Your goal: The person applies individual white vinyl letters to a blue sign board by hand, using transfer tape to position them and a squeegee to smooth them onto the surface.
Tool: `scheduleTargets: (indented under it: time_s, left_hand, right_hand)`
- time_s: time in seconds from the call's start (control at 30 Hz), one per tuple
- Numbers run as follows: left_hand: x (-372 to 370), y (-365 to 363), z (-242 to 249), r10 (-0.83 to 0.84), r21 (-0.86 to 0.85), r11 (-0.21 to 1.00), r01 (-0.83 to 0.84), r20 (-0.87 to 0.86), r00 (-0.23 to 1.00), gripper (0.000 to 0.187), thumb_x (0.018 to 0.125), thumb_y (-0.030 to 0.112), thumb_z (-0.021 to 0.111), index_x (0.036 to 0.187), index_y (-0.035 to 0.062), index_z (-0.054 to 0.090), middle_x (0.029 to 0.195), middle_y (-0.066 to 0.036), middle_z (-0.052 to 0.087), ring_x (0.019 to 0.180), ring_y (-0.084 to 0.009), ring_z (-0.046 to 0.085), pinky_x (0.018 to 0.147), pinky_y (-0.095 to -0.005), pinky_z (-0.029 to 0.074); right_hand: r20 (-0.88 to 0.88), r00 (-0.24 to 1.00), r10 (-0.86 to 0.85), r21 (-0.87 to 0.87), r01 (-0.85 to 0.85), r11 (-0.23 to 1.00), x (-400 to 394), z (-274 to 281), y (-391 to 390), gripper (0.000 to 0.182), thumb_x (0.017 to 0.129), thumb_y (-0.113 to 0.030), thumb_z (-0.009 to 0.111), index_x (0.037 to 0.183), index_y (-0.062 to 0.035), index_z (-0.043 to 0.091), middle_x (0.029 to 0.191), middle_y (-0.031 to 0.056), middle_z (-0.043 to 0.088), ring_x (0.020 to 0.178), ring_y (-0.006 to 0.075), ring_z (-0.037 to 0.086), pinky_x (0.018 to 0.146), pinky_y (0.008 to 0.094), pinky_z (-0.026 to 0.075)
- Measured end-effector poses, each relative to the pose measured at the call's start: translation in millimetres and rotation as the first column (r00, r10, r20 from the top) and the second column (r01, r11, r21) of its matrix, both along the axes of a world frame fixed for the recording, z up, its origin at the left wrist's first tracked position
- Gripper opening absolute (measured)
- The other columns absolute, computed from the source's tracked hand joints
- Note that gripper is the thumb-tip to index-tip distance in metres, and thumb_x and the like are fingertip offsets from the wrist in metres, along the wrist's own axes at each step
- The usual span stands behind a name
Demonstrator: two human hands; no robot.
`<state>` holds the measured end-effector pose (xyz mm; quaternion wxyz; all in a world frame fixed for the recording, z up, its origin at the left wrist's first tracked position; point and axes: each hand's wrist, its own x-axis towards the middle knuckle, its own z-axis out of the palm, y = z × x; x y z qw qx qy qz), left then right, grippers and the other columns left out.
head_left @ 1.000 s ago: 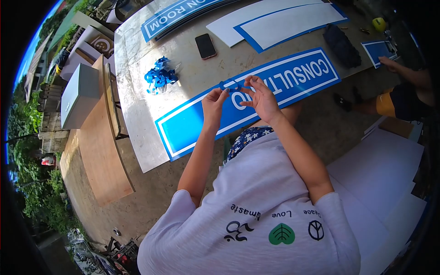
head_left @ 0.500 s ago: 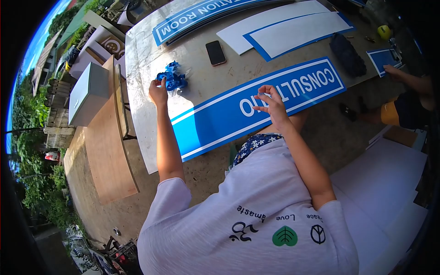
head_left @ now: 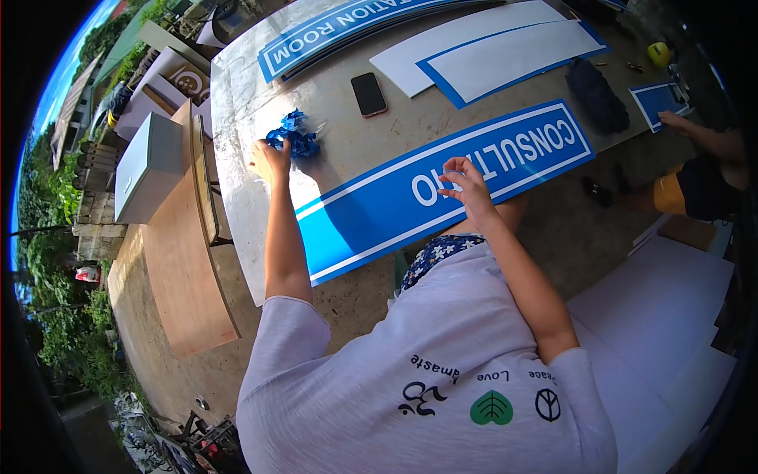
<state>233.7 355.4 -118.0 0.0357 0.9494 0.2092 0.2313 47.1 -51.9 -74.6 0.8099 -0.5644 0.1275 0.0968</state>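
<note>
My left hand (head_left: 272,161) is at the left side of the table, against the edge of a crumpled heap of blue film scraps (head_left: 293,136). Its fingers look apart, and I see nothing held in them. Over the blue sign panel (head_left: 363,209) with white letters reading "CONSULTATIO", upside down to me, hovers my right hand (head_left: 469,189). Its thumb and forefinger are pinched together and the other fingers curl; anything between them is too small to make out. Part of the lettering is hidden behind this hand.
Beyond the panel lie a phone (head_left: 369,94), white boards (head_left: 513,67) and stacked blue signs (head_left: 332,39). A dark cloth bundle (head_left: 598,95) sits at the right. Another person's hand (head_left: 675,121) touches a small blue panel (head_left: 657,103). Plywood (head_left: 185,276) stands left of the table.
My left hand has shifted slightly down and left, and its fingers have spread from a pinch at the blue scraps. My right hand has barely moved above the panel.
</note>
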Motion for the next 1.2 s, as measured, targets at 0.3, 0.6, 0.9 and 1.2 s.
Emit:
scheduleTargets:
  time_s: [0.3, 0.6, 0.9, 1.2]
  left_hand:
    - [-12, -14, 14, -0.104, 0.041, 0.994, 0.098, 0.168, 0.980, 0.061, 0.068, 0.040, 0.081, 0.112, 0.0084, 0.054, 0.110, -0.009, 0.056, 0.106, -0.0276, 0.054, 0.095, -0.0491, 0.036]
    - [-9, -10, 10, -0.248, 0.147, 0.962, 0.231, 0.109, 0.962, 0.035, 0.077, 0.032, 0.073, 0.109, 0.0189, 0.065, 0.118, -0.005, 0.054, 0.110, -0.0266, 0.050, 0.096, -0.0462, 0.034]
    - [1, 1, -16, -0.205, -0.156, 0.967, 0.202, -0.001, 0.979, 0.037, 0.086, 0.024, 0.048, 0.117, 0.0190, 0.068, 0.140, -0.014, 0.041, 0.129, -0.0360, 0.036, 0.106, -0.0514, 0.026]
    - [-29, -48, 17, -0.470, 0.049, 0.854, 0.518, 0.500, 0.727, 0.041, 0.084, 0.013, 0.061, 0.123, 0.0064, 0.050, 0.124, -0.019, 0.047, 0.115, -0.0376, 0.044, 0.096, -0.0479, 0.034]
  right_hand:
    - [-0.026, 1.000, 0.011, -0.010, -0.011, 1.000, -1, -3, 0, 0.016, 0.093, -0.019, 0.058, 0.106, -0.0108, 0.054, 0.106, 0.0042, 0.052, 0.103, 0.0158, 0.056, 0.084, 0.0333, 0.052]
    - [-0.041, 0.999, -0.002, 0.000, 0.002, 1.000, -3, -2, 2, 0.016, 0.091, -0.022, 0.060, 0.102, -0.0113, 0.056, 0.101, 0.0038, 0.051, 0.099, 0.0142, 0.057, 0.082, 0.0300, 0.051]
    - [-0.062, 0.998, 0.007, -0.006, -0.008, 1.000, -3, -7, -2, 0.011, 0.094, -0.019, 0.057, 0.102, -0.0118, 0.055, 0.101, 0.0026, 0.054, 0.099, 0.0145, 0.058, 0.085, 0.0323, 0.051]
    - [-0.114, 0.993, -0.025, -0.007, 0.024, 1.000, -1, -21, -4, 0.011, 0.095, -0.018, 0.054, 0.104, -0.0109, 0.055, 0.100, 0.0029, 0.054, 0.099, 0.0146, 0.057, 0.085, 0.0322, 0.051]
